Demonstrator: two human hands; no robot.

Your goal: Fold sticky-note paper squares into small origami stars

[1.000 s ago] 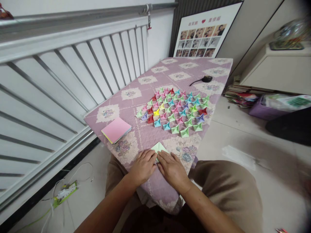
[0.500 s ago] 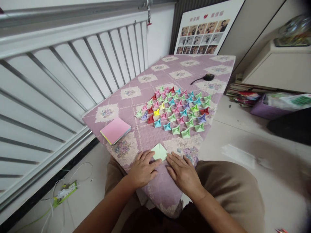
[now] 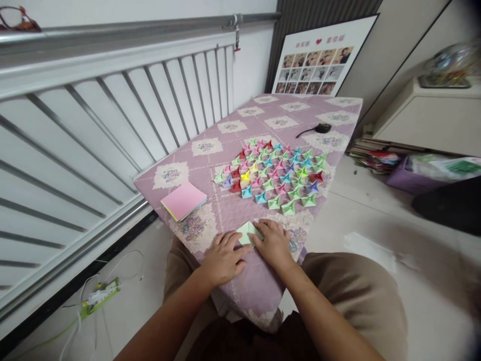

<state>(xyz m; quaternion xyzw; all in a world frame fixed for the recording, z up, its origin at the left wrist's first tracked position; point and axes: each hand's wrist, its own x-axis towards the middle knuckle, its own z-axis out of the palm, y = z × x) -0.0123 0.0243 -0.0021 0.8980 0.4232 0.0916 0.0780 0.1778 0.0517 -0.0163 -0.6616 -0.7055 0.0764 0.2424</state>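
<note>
A pale green folded paper [image 3: 246, 233] lies on the purple patterned cloth between my two hands. My left hand [image 3: 224, 256] rests at its left edge, fingers spread, thumb near its lower corner. From the right, my right hand [image 3: 273, 241] lies over the right part of the paper with its fingers extended, covering some of it. Beyond them stand several small folded paper pieces [image 3: 274, 175] in rows, in green, pink, red, blue, yellow and purple. A stack of square papers [image 3: 184, 200], pink on top, sits to the left.
The cloth-covered table [image 3: 165, 173] narrows toward me. A black object with a short cable [image 3: 322, 128] lies near its far right edge. A white radiator [image 3: 124, 110] runs along the left, with a power strip [image 3: 100, 296] on the floor.
My right hand has moved left and forward onto the right part of the green paper. My left hand has stayed almost in place. The view has tilted up slightly.
</note>
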